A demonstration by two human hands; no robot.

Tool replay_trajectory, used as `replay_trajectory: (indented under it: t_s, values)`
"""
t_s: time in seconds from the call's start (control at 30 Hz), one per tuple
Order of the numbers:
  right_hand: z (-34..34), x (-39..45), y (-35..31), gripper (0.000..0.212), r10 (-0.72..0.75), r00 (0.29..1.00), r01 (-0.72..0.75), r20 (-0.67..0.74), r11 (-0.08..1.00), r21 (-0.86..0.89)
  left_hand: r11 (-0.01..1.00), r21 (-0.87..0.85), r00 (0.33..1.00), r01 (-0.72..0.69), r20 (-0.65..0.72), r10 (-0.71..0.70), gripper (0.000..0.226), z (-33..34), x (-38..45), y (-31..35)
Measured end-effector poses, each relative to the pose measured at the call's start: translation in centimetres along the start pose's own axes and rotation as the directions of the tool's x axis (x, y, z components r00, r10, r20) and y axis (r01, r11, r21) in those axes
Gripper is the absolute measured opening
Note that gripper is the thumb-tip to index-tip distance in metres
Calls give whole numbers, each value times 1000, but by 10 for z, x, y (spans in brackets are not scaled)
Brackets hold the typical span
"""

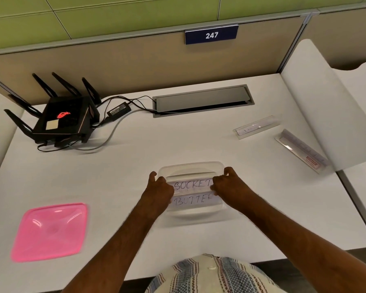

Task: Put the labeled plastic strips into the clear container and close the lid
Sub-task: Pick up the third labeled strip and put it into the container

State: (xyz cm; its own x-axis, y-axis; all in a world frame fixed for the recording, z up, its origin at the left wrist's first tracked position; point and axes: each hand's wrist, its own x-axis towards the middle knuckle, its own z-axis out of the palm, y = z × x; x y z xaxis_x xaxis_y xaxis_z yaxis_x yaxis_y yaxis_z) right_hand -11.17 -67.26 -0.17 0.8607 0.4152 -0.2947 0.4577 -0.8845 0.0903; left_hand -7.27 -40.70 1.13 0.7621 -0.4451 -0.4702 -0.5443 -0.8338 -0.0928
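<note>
Head view, read from left to right across the white desk point(135, 157). At the far left rear stands a black router point(59, 121) with several antennas raised and a red emblem lit on its top. Its cables run right, past a black power adapter point(118, 111), into a grey cable hatch point(203, 100) set in the desk surface. At the near left lies the pink lid point(50, 231), flat on the desk and well apart from the container.

At centre sits the clear container point(192, 214), open at the top. Two labeled strips lie across it, parallel to each other. The SOCKET strip point(191, 185) is the farther one and the BUTTER strip point(193, 200) is the nearer one. The person's left hand point(159, 191) has its fingers curled at the left ends of the strips, thumb raised at the container's far-left rim. The right hand point(228, 187) pinches the right end of the SOCKET strip, fingers curled.

Further right, two more strips rest on the desk outside the container: a clear strip point(256, 126) toward the rear and an angled strip point(300, 150) with a small red mark, near the white side partition point(325, 106). On the rear panel hangs a blue plate point(211, 34) reading 247.
</note>
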Motion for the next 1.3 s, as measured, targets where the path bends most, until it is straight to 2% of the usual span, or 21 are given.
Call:
replay_trajectory:
  t_s: [0.1,0.2,0.3,0.37,0.53,0.7,0.77,0.83,0.97,1.07,1.17,1.3]
  values:
    - [1,-1,-6,23,-14,1000,15,7,999,-44,997,72,1000,-1,1,1,17,-1,0,4]
    - [3,-2,-9,25,-19,1000,19,12,999,-46,999,13,999,31,-6,-31,15,1,1,8]
    - [1,0,-9,26,-13,1000,13,13,999,-35,988,151,1000,18,1,-18,16,-1,0,12]
    - [1,1,-10,27,-3,1000,4,27,1000,-21,984,179,1000,22,6,-24,19,0,2,14]
    - [2,1,-7,19,9,1000,-8,19,999,-50,985,171,999,32,-4,-32,21,4,7,13]
    - [5,-5,-6,28,-15,996,11,-90,999,-43,991,127,999,34,-13,-33,20,7,9,13]
    - [8,-6,-6,21,-20,993,21,-115,1000,6,996,79,999,39,-25,-37,23,6,10,12]
    - [10,-9,-5,6,-14,988,31,-151,994,109,999,-1,996,45,-71,-45,28,2,10,13]
    - [9,-12,4,19,126,942,3,-310,923,386,974,-219,952,49,-286,-112,19,-13,16,21]
    - [6,-15,20,20,277,901,-70,-334,852,519,929,-370,900,14,-399,-172,12,-27,29,31]
    - [12,-18,41,21,391,858,-141,-334,804,578,856,-516,874,-30,-429,-228,8,-39,44,39]
    - [22,-19,74,22,519,805,-209,-287,702,681,765,-639,875,-73,-409,-258,13,-57,73,56]
